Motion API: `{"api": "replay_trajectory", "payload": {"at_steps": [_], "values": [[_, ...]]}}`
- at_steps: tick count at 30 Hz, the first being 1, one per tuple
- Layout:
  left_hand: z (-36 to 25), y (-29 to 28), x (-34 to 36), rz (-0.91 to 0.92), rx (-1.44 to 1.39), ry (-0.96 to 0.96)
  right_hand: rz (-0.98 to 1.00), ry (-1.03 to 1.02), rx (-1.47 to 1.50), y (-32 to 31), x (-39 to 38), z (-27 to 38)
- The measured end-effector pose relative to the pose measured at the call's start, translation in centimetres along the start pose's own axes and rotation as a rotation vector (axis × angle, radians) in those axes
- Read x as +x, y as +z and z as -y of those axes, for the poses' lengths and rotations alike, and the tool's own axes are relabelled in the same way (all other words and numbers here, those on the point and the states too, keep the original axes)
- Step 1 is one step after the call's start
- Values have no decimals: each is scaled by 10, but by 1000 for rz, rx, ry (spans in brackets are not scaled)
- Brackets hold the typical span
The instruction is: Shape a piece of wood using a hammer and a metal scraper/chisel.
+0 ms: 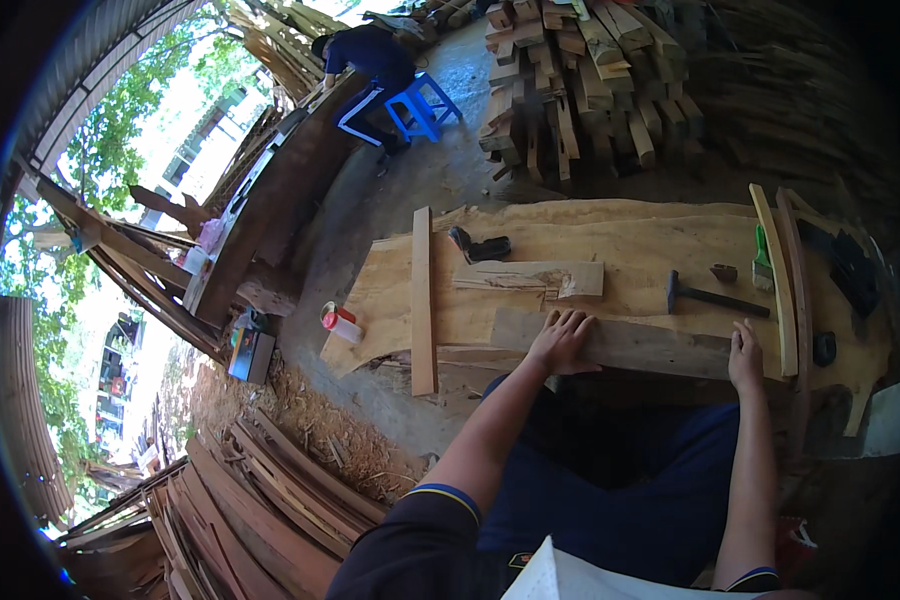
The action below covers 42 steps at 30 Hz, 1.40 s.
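Note:
A greyish wooden board (655, 346) lies along the near edge of a pale wooden slab (620, 232). My left hand (563, 345) is on its left part, with the fingers over the top and the thumb along the near side. At the board's right end my right hand (746, 356) is closed round the edge, its fingers partly hidden. Just beyond the board are a hammer (715, 297) with a dark handle and a shorter board (530, 278) with a rough, split face. A black tool (480, 247) lies behind that one.
A narrow board (423, 300) crosses the slab at left, near a red-and-white container (341, 322). At right are a green-handled brush (761, 260), upright-looking strips (775, 290) and black objects (850, 268). Stacked lumber (590, 80) stands behind. A person (370, 65) bends near a blue stool (422, 105).

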<state>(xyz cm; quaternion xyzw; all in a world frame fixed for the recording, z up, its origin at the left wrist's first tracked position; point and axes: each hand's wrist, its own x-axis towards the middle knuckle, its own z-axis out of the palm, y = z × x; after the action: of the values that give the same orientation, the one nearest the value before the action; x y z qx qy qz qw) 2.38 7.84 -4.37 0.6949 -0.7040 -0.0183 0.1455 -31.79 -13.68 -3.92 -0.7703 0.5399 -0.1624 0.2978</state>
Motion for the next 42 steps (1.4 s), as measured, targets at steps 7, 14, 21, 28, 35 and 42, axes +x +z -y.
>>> {"api": "replay_trajectory", "payload": {"at_steps": [7, 14, 21, 28, 35, 42], "values": [[-1, 1, -7, 78, 33, -51, 98, -163, 14, 8, 0, -7], [-16, 8, 10, 202, 126, -38, 23, -222, -12, 7, -7, -2], [-24, 18, 24, 391, 167, 0, -127, -106, -16, 6, 0, -2], [-14, 13, 33, 127, 202, -134, -122, 15, 1322, -22, 34, 81], [-27, 33, 26, 26, 121, -61, -94, 213, 1668, 10, 27, 52], [-26, 30, 22, -30, 167, -32, -306, 210, 1709, 18, 44, 26]]}}
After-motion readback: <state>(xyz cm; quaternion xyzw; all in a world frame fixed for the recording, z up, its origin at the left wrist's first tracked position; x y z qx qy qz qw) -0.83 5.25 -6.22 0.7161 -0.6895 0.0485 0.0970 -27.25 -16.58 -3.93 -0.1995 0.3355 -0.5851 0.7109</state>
